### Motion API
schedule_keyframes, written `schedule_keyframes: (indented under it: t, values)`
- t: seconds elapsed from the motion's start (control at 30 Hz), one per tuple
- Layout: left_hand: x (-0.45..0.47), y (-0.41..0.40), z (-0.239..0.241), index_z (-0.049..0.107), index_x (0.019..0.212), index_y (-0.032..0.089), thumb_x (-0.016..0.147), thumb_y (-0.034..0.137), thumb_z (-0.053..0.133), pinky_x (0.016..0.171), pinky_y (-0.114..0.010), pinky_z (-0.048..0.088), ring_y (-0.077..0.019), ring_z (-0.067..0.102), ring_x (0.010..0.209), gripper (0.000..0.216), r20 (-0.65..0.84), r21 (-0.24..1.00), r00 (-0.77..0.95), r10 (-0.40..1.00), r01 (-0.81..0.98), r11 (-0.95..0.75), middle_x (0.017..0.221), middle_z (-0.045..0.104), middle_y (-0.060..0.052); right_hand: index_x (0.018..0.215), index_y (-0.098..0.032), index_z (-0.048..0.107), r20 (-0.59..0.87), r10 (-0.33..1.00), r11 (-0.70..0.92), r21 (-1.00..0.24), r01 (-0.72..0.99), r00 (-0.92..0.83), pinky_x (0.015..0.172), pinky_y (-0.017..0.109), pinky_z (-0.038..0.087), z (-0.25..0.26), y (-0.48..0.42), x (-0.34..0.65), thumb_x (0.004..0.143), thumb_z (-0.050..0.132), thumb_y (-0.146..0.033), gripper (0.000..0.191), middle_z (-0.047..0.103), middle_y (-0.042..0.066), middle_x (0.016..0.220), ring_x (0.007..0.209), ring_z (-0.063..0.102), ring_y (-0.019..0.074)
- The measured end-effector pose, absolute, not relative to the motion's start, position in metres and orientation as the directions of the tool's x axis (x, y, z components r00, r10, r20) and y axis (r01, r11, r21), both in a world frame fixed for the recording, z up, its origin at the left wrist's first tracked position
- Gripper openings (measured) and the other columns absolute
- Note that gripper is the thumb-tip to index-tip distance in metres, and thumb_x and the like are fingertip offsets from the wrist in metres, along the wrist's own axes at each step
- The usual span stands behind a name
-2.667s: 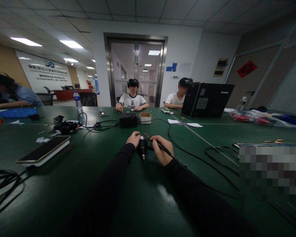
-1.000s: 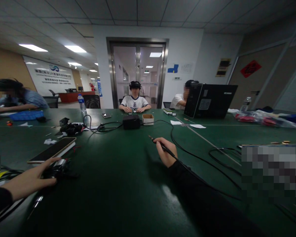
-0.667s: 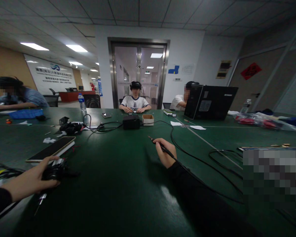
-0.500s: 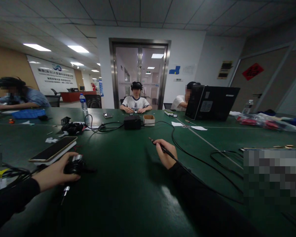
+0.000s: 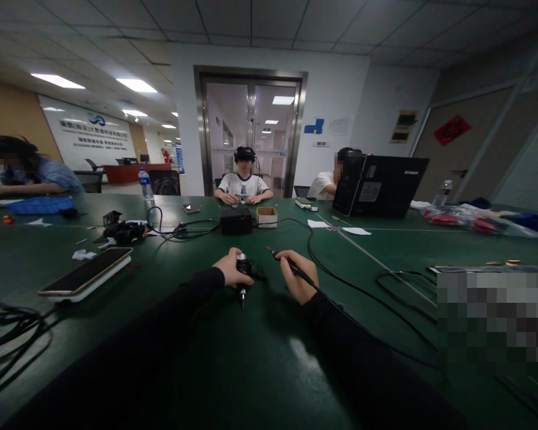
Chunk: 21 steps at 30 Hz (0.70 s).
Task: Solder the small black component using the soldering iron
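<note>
My left hand (image 5: 231, 270) is closed around a small black part with a silver cap and a metal pin (image 5: 243, 272), held just above the green table (image 5: 233, 358) in front of me. My right hand (image 5: 298, 276) grips a thin black soldering iron (image 5: 291, 267) like a pen, its tip pointing up and left towards the part. A black cord (image 5: 363, 292) runs from the iron back past my right sleeve. The two hands are a short gap apart.
A phone on a white pad (image 5: 85, 273) lies at the left, with loose black cables (image 5: 13, 328) nearer. A black box (image 5: 235, 220) and a small cardboard box (image 5: 266, 215) stand mid-table. An open laptop (image 5: 379, 186) and three seated people are at the far side.
My left hand picked up the small black part beside the phone at the left and brought it to the middle, next to the iron tip. My right hand stayed in place.
</note>
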<state>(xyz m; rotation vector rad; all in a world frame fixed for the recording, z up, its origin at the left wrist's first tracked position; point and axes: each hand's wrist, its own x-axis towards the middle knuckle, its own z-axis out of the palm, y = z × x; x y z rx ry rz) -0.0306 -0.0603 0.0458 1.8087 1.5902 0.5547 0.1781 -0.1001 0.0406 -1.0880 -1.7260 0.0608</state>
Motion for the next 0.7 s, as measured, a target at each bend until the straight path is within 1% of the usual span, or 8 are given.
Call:
schedule_keyframes:
  t: [0.17,0.33,0.43,0.5,0.57,0.6,0.63,0.7]
  values:
    - [-0.001,-0.042,0.036,0.038,0.118,0.018,0.044,0.036,0.082,0.041,-0.021,0.05,-0.0213,0.066,0.068,0.089,-0.032,0.752,0.156,0.987,0.654,-0.079,0.113,0.057,-0.019,0.083,-0.023,0.067,0.726,0.688,0.571,-0.52,0.636,-0.024,0.071,0.025,0.048,0.041,-0.098,0.179,0.083,0.047,-0.024,0.02,0.071,0.001,0.083,0.075,0.065,0.0166]
    - [0.001,-0.041,0.028,0.044,0.117,0.017,0.038,0.033,0.086,0.039,-0.019,0.045,-0.0147,0.062,0.055,0.091,0.006,0.822,0.135,0.991,0.564,-0.082,0.111,0.06,-0.019,0.084,-0.024,0.067,0.729,0.684,0.575,-0.51,0.639,-0.034,0.074,0.027,0.048,0.039,-0.097,0.18,0.084,0.046,-0.024,0.021,0.071,0.001,0.084,0.077,0.065,0.0172]
    - [-0.005,-0.042,0.029,0.046,0.12,0.016,0.037,0.039,0.086,0.039,-0.02,0.043,-0.0136,0.059,0.051,0.094,0.032,0.805,0.145,0.989,0.583,-0.112,0.107,0.062,-0.018,0.085,-0.023,0.067,0.722,0.69,0.575,-0.512,0.638,-0.042,0.074,0.026,0.048,0.041,-0.098,0.18,0.084,0.046,-0.023,0.021,0.071,0.001,0.084,0.077,0.065,0.017]
    - [-0.009,-0.037,0.031,0.047,0.123,0.016,0.044,0.048,0.083,0.04,-0.022,0.043,-0.0149,0.058,0.049,0.092,0.017,0.792,0.149,0.989,0.602,-0.105,0.096,0.066,-0.015,0.085,-0.023,0.067,0.718,0.694,0.577,-0.514,0.634,-0.05,0.075,0.026,0.048,0.042,-0.1,0.18,0.084,0.047,-0.023,0.02,0.071,0.002,0.086,0.079,0.066,0.0171]
    - [-0.011,-0.026,0.033,0.048,0.122,0.014,0.056,0.056,0.074,0.044,-0.024,0.043,-0.0173,0.057,0.049,0.082,-0.042,0.792,0.113,0.993,0.609,-0.036,0.079,0.068,-0.011,0.085,-0.023,0.067,0.714,0.698,0.579,-0.517,0.63,-0.056,0.076,0.027,0.048,0.043,-0.1,0.179,0.084,0.047,-0.022,0.02,0.072,0.002,0.087,0.08,0.066,0.0174]
    - [-0.012,-0.019,0.033,0.051,0.119,0.013,0.062,0.057,0.069,0.047,-0.025,0.044,-0.0186,0.058,0.05,0.074,-0.07,0.794,0.078,0.994,0.607,0.008,0.072,0.067,-0.009,0.085,-0.023,0.067,0.712,0.7,0.58,-0.519,0.628,-0.058,0.077,0.027,0.048,0.043,-0.101,0.178,0.084,0.047,-0.022,0.02,0.072,0.001,0.087,0.081,0.066,0.0174]
    - [-0.011,-0.011,0.033,0.056,0.111,0.012,0.067,0.056,0.065,0.05,-0.027,0.045,-0.0198,0.059,0.051,0.063,-0.08,0.796,0.039,0.996,0.604,0.041,0.067,0.065,-0.008,0.085,-0.023,0.067,0.712,0.7,0.58,-0.521,0.626,-0.057,0.077,0.027,0.048,0.043,-0.1,0.178,0.083,0.047,-0.021,0.02,0.072,0.001,0.087,0.08,0.066,0.0173]
    - [-0.008,0.004,0.03,0.063,0.087,0.012,0.074,0.049,0.059,0.057,-0.029,0.046,-0.0221,0.061,0.056,0.039,-0.037,0.798,-0.017,0.999,0.601,0.04,0.06,0.063,-0.008,0.087,-0.023,0.067,0.71,0.702,0.58,-0.526,0.622,-0.055,0.076,0.027,0.048,0.041,-0.1,0.177,0.083,0.047,-0.021,0.02,0.071,0.001,0.087,0.079,0.065,0.017]
